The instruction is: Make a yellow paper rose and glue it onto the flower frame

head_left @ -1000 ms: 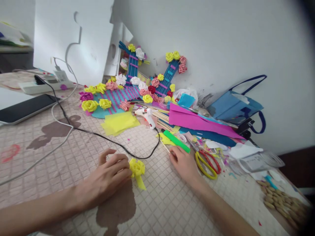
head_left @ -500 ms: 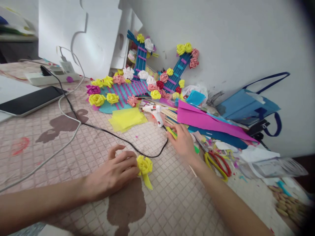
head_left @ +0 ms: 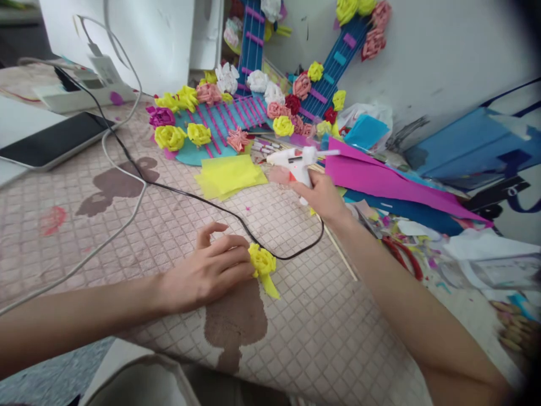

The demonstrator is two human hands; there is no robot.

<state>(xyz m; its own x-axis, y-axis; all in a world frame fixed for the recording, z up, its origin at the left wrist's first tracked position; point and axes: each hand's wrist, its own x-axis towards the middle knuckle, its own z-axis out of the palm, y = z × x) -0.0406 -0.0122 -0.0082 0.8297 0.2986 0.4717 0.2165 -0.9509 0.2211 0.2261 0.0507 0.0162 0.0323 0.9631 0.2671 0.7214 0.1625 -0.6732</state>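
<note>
My left hand (head_left: 209,270) rests on the pink tablecloth (head_left: 127,237), its fingertips pressed on a small yellow paper rose (head_left: 262,264) with a trailing strip. Farther back, my right hand (head_left: 323,194) is closed around the handle of a white glue gun (head_left: 293,160). The gun's black cord (head_left: 236,217) loops across the cloth between my two hands. A stack of yellow paper sheets (head_left: 228,176) lies just left of the gun.
Blue craft pieces covered with paper flowers (head_left: 236,121) stand at the back against the wall. Magenta paper (head_left: 380,180), scissors (head_left: 403,259) and scraps pile up on the right. At left lie a tablet (head_left: 46,144), a power strip (head_left: 80,93) and white cables.
My right hand moved away from the green stick and scissors, reached back and took hold of the glue gun. The left hand stayed on the yellow rose. The view tilted down.
</note>
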